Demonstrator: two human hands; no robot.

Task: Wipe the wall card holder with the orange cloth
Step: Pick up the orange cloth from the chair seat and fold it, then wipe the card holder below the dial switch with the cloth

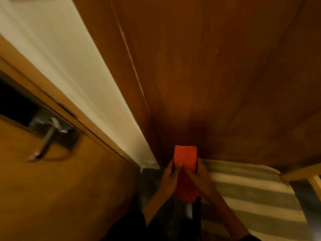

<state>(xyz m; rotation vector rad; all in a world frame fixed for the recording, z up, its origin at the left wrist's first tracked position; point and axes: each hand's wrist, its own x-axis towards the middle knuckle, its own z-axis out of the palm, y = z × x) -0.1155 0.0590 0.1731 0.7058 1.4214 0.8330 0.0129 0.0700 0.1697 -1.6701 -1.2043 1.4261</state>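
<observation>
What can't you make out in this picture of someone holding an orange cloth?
- Wall card holder: not in the head view; the orange cloth may cover it.
- Cloth's lower part: hidden behind both hands.
- Door handle: blurred.
- Forearms: cut off by the bottom edge.

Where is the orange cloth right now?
In the head view, the orange cloth sits low in the middle, held between the left hand and the right hand, in front of the brown wood wall and beside a striped mat.

2 bare forearms are seen, no rings or watch visible. Dark sleeves [125,228] are pushed up near the elbows.
</observation>
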